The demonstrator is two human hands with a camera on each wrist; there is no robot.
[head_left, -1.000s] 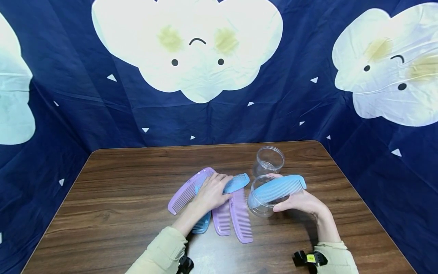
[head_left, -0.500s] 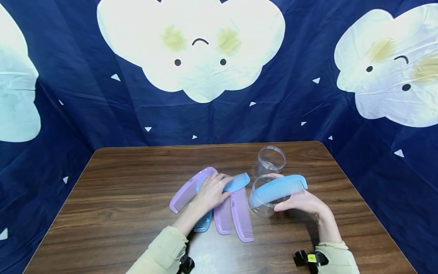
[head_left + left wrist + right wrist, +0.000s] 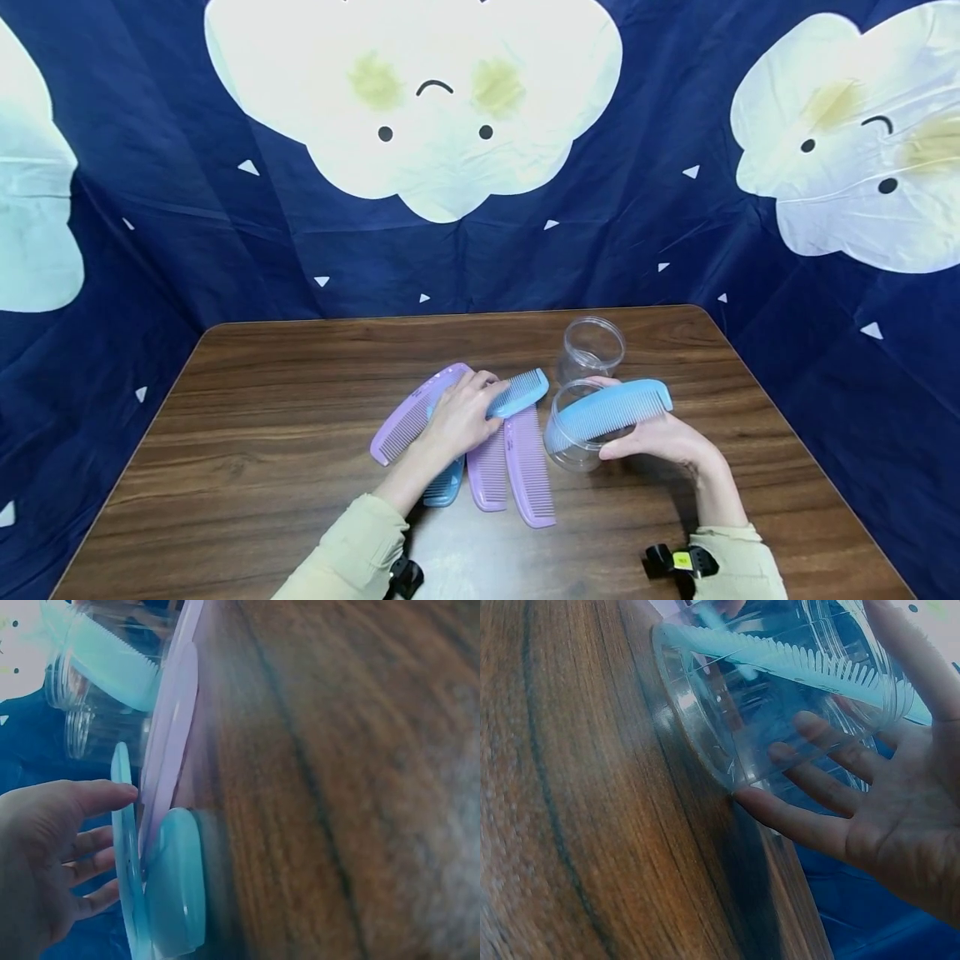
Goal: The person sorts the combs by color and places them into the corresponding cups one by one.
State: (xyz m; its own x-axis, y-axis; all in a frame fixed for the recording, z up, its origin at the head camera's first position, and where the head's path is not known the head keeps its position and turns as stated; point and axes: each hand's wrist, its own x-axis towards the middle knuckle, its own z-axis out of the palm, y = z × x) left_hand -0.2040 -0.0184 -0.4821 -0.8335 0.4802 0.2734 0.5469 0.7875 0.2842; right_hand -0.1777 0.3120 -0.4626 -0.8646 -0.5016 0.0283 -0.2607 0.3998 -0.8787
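Note:
My left hand [image 3: 463, 412] pinches a light blue comb [image 3: 523, 393] by its edge, thumb on one side and fingers on the other in the left wrist view. Beneath it lie two purple combs [image 3: 529, 475] and a second blue comb [image 3: 442, 487], partly covered by the hand. Another purple comb [image 3: 412, 421] is at the left of the pile. My right hand [image 3: 656, 437] curls round a clear plastic jar [image 3: 705, 739] standing on the table. Inside that jar leans a light blue comb [image 3: 611, 412], its upper end sticking out past the rim toward the right.
A second clear jar [image 3: 592, 354] stands just behind the held one. Both are on a brown wood-grain table [image 3: 285, 400]. A dark blue curtain [image 3: 247, 250] with white clouds hangs behind the table's far edge.
The right end of the blue comb in my left hand has risen slightly off the purple combs. My right hand, the jar and its comb stay in place.

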